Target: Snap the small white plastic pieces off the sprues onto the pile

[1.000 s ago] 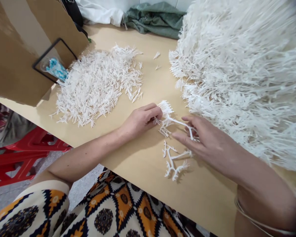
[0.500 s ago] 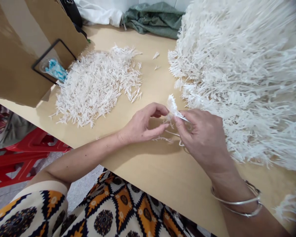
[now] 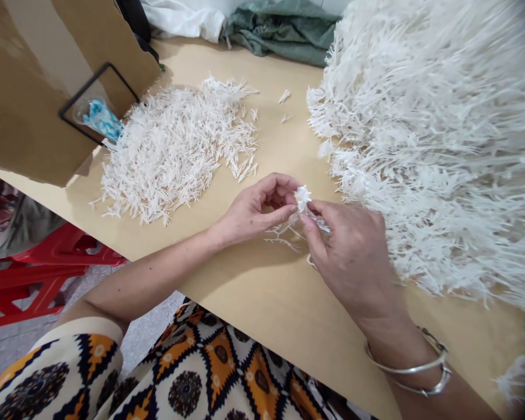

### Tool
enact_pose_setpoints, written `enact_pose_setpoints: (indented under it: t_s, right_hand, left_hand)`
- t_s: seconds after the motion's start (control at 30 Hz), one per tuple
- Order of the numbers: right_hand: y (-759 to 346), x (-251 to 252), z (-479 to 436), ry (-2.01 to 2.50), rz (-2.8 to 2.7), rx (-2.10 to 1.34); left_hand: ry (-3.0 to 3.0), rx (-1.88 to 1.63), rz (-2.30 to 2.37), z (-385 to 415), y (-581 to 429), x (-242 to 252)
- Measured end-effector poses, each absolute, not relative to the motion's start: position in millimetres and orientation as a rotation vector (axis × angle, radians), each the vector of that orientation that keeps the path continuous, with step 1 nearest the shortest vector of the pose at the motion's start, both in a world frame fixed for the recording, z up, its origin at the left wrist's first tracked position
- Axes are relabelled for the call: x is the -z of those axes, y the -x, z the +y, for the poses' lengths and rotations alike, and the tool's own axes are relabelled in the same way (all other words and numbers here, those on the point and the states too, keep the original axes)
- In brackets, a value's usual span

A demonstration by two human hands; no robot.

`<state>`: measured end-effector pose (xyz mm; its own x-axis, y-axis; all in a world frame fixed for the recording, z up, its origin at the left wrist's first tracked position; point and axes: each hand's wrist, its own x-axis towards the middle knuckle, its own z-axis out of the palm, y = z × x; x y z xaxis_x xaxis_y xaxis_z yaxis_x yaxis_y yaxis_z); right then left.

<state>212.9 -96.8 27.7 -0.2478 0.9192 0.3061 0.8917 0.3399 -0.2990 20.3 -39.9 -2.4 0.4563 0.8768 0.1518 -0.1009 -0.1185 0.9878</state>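
Note:
My left hand (image 3: 256, 209) and my right hand (image 3: 350, 251) meet over the tan table (image 3: 262, 303), both pinched on one white plastic sprue (image 3: 301, 201) with thin branching parts. Its bare branches (image 3: 284, 236) hang below my fingers and touch the table. A flat pile of small loose white plastic pieces (image 3: 179, 146) lies to the left of my hands. A huge heap of white plastic sprues (image 3: 433, 134) rises on the right, close beside my right hand. Metal bangles (image 3: 413, 364) circle my right wrist.
A brown cardboard box (image 3: 30, 99) with a black wire frame (image 3: 98, 99) stands at the back left, a blue-and-white packet (image 3: 100, 119) beside it. Green cloth (image 3: 284, 29) and white cloth (image 3: 184, 17) lie at the far edge. Red plastic stools (image 3: 39, 274) stand below left.
My right hand came in from the right and closed on the sprue with my left hand. The sprue that lay on the table below them is no longer seen.

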Motion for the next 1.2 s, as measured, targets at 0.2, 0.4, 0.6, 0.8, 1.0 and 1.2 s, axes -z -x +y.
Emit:
enact_pose_setpoints:
  t_s: [0.2, 0.4, 0.6, 0.8, 1.0, 1.2]
  right_hand:
    - [-205.7, -17.7, -93.5, 1.534, -2.062, -0.213]
    - [-210.2, -32.1, -90.8, 1.468, -1.868, -0.882]
    - [-215.8, -31.2, -83.2, 1.401, -1.769, -1.065]
    - [-222.8, -24.3, -79.7, 1.372, -1.656, -1.147]
    - [-225.4, -26.1, -79.4, 1.349, -1.647, -1.149]
    - [-221.4, -27.4, -79.9, 1.442, -1.796, -1.028]
  left_hand:
    - [-1.709, -0.999, 0.822, -42.9, -18.8, -6.4]
    - [-1.738, -1.034, 0.858, -36.3, -14.5, -7.7]
    - [-1.63, -0.925, 0.865, -37.2, -13.1, -6.3]
    - [-1.73, -0.964, 0.909, -35.2, -10.5, -8.4]
    - [-1.99, -1.0, 0.86, -34.7, -9.4, -12.0]
    - [-2.265, -1.072, 1.1, -38.1, -16.5, -3.1]
